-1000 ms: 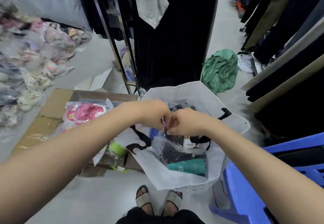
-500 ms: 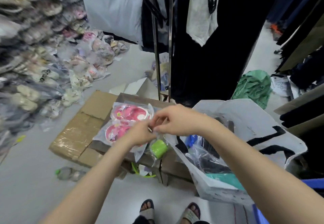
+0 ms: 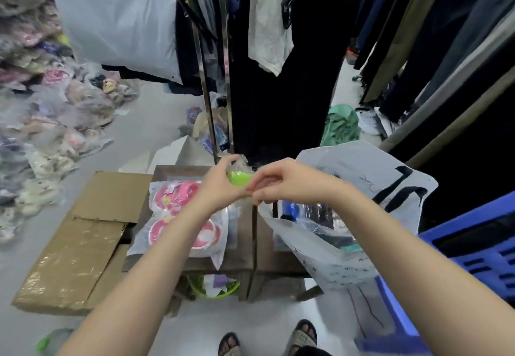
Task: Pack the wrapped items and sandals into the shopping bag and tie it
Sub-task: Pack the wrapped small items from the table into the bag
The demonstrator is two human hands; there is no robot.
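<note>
Both hands are pinching a clear-wrapped lime-green item (image 3: 239, 179): left hand (image 3: 220, 185) cupping it, right hand (image 3: 281, 181) nipping its wrap. The white shopping bag (image 3: 328, 255) is gaping just right, nearer the right hand.

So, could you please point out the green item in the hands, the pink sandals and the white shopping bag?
green item (image 3: 239, 179), head view, on its bright green body between the two hands.
pink sandals (image 3: 178, 216), head view, on the clear wrapping between the two sandals.
white shopping bag (image 3: 362, 169), head view, on its upright back wall.
</note>
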